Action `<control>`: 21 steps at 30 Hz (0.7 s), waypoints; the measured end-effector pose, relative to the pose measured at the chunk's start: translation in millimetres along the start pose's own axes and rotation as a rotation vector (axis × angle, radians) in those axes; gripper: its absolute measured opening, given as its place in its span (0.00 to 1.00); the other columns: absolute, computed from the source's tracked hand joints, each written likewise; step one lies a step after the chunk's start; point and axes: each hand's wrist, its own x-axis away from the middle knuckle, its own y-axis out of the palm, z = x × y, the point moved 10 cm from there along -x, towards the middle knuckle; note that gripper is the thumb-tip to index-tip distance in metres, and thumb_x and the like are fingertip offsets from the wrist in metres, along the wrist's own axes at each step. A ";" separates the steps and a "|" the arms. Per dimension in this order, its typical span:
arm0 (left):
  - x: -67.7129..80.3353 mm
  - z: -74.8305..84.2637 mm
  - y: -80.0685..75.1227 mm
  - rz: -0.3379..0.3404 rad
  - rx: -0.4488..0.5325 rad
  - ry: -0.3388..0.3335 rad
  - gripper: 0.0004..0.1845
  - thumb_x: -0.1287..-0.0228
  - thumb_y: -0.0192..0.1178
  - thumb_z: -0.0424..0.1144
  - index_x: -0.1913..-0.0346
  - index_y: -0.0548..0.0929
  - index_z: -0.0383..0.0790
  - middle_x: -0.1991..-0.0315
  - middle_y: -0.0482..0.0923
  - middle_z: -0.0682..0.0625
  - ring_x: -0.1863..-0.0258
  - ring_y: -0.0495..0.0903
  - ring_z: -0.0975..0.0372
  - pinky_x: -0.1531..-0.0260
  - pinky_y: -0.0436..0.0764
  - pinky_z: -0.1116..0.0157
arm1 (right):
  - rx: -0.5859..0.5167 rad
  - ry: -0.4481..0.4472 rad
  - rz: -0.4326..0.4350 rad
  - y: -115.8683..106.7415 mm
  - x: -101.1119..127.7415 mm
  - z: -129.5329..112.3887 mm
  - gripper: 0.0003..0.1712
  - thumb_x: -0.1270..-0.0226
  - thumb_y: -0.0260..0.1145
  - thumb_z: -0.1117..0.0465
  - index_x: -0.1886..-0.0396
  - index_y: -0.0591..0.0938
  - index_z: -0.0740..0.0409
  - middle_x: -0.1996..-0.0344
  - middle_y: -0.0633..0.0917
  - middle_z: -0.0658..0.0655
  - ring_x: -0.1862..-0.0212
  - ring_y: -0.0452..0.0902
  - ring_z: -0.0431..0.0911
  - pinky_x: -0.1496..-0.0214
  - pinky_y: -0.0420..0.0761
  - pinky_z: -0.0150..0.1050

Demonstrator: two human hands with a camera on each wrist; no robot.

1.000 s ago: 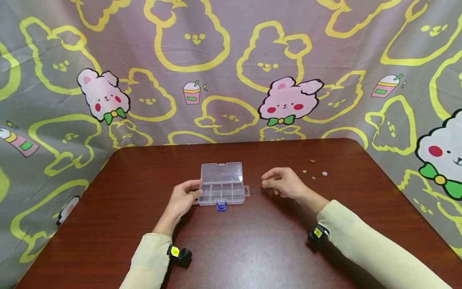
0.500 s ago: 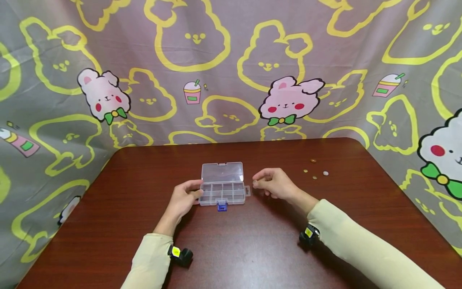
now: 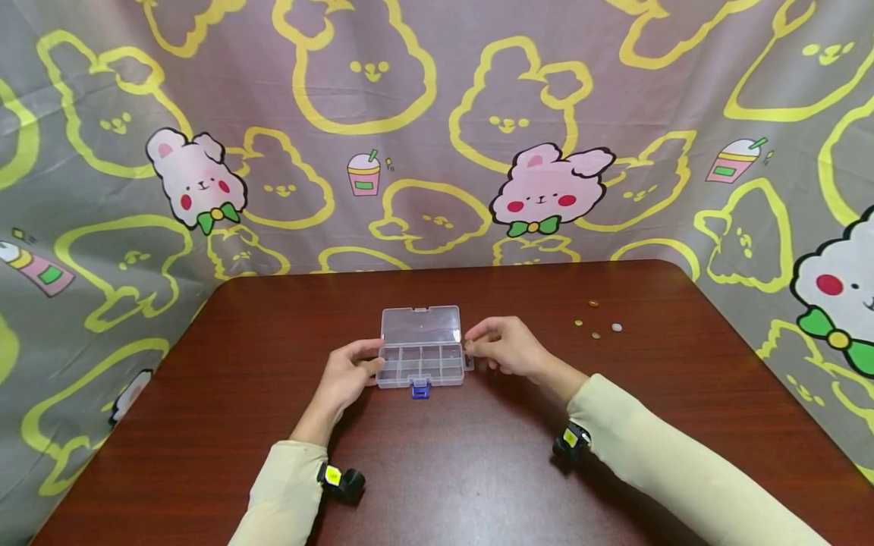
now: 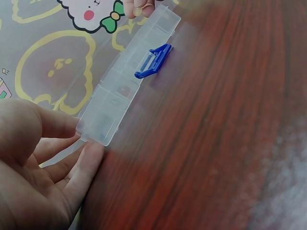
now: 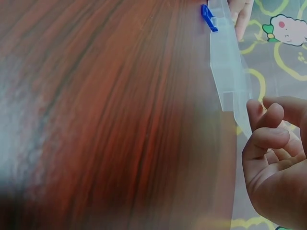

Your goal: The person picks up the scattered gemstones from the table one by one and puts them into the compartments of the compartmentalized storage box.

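A clear plastic compartment box (image 3: 419, 364) with a blue latch (image 3: 420, 390) stands on the table, its lid (image 3: 419, 326) raised at the back. My left hand (image 3: 350, 371) grips its left end; in the left wrist view the fingers (image 4: 57, 122) are against the end of the box. My right hand (image 3: 508, 347) is at the box's right end, fingertips right by the hanging tab. In the right wrist view, the right fingers (image 5: 268, 139) are curled with thumb and index tips close together; I cannot tell whether something small sits between them.
To the right behind my right hand lie several small buttons: a white button (image 3: 617, 327), an amber button (image 3: 593, 303) and small yellowish ones (image 3: 578, 323). A patterned curtain (image 3: 437, 136) hangs behind the brown table (image 3: 464, 470).
My right hand has moved left, from beside the box up to its right end. My left hand and the box have stayed in place.
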 end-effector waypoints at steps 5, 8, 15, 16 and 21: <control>0.4 0.1 -0.4 0.005 -0.001 -0.003 0.19 0.34 0.61 0.25 0.41 0.81 0.29 0.46 0.80 0.33 0.59 0.83 0.58 0.65 0.85 0.64 | 0.019 -0.010 0.000 4.4 -2.9 -3.6 0.09 0.36 0.70 0.68 0.56 0.85 0.66 0.81 0.79 0.59 0.84 0.67 0.44 0.88 0.63 0.31; -0.1 -0.7 -0.8 0.008 0.000 -0.004 0.19 0.34 0.61 0.24 0.41 0.81 0.29 0.47 0.80 0.33 0.60 0.83 0.58 0.65 0.85 0.64 | 0.032 -0.013 0.003 6.3 -4.2 -5.2 0.09 0.36 0.71 0.68 0.57 0.85 0.65 0.81 0.79 0.58 0.85 0.67 0.43 0.87 0.64 0.31; -0.2 -1.6 -1.0 0.008 -0.003 0.002 0.18 0.35 0.61 0.24 0.42 0.81 0.28 0.47 0.80 0.33 0.60 0.83 0.58 0.65 0.85 0.64 | 0.040 -0.037 -0.003 11.5 -6.3 -7.1 0.07 0.37 0.72 0.68 0.59 0.85 0.63 0.83 0.77 0.56 0.85 0.67 0.42 0.87 0.65 0.32; -0.1 -1.5 -1.0 0.009 -0.002 0.000 0.18 0.35 0.61 0.24 0.42 0.81 0.29 0.47 0.80 0.33 0.60 0.83 0.58 0.65 0.85 0.65 | 0.041 -0.043 -0.004 12.1 -6.7 -7.2 0.07 0.37 0.72 0.68 0.60 0.85 0.63 0.83 0.77 0.56 0.84 0.67 0.42 0.87 0.65 0.32; -0.9 -0.9 -0.7 0.010 0.000 0.000 0.19 0.35 0.61 0.24 0.42 0.82 0.29 0.47 0.80 0.33 0.60 0.82 0.58 0.65 0.84 0.65 | 0.061 -0.050 0.003 12.9 -7.7 -8.6 0.06 0.38 0.72 0.67 0.60 0.86 0.62 0.81 0.79 0.59 0.84 0.68 0.44 0.86 0.66 0.33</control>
